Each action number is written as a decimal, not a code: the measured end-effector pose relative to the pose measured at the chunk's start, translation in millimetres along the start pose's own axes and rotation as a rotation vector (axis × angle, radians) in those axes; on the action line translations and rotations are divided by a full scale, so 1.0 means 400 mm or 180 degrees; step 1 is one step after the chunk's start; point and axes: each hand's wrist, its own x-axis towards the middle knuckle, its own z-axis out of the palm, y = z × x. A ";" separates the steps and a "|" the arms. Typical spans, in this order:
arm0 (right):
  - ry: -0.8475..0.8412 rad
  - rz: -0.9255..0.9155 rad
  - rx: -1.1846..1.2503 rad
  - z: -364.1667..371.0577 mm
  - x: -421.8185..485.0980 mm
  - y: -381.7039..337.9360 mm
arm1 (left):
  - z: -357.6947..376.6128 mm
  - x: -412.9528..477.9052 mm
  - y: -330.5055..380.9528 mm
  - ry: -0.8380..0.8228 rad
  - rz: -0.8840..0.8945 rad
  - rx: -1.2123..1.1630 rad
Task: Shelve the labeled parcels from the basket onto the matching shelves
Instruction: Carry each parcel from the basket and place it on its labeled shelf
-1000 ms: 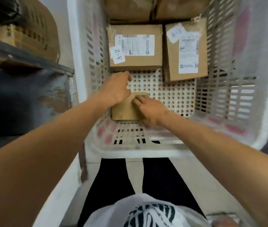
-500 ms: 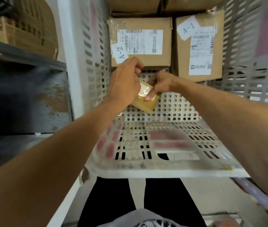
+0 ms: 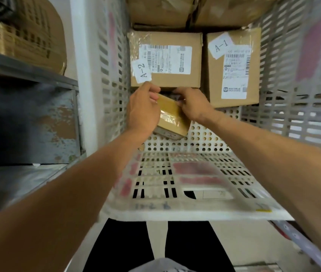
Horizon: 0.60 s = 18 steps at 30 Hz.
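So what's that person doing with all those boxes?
A person is sorting parcels out of a white plastic basket. The left hand and right hand both hold a small parcel, tilted just above the basket floor. Two bigger boxes wait behind it, the A-2 box and the A-1 box. A metal shelf stands to the left.

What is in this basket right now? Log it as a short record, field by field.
held item: small parcel, tilted, its label unreadable
left grip: curled round the small parcel's left side
right grip: pinches the small parcel's far right end
A-2 box: lying in the basket, just beyond both grips
A-1 box: beside the A-2 box, on its right
basket: white perforated plastic
shelf: grey metal, left of the basket
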 end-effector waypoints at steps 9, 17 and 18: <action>-0.0830 -0.0802 -0.2312 0.171 -0.136 -0.051 | -0.001 0.002 0.013 0.0107 -0.0359 -0.0483; -0.0446 -0.0070 -0.0758 0.075 -0.116 -0.066 | -0.001 -0.009 0.019 -0.1136 0.0064 0.0516; -0.0466 -0.0124 -0.0515 0.037 -0.117 -0.057 | 0.003 -0.010 0.023 -0.1537 0.0137 0.0804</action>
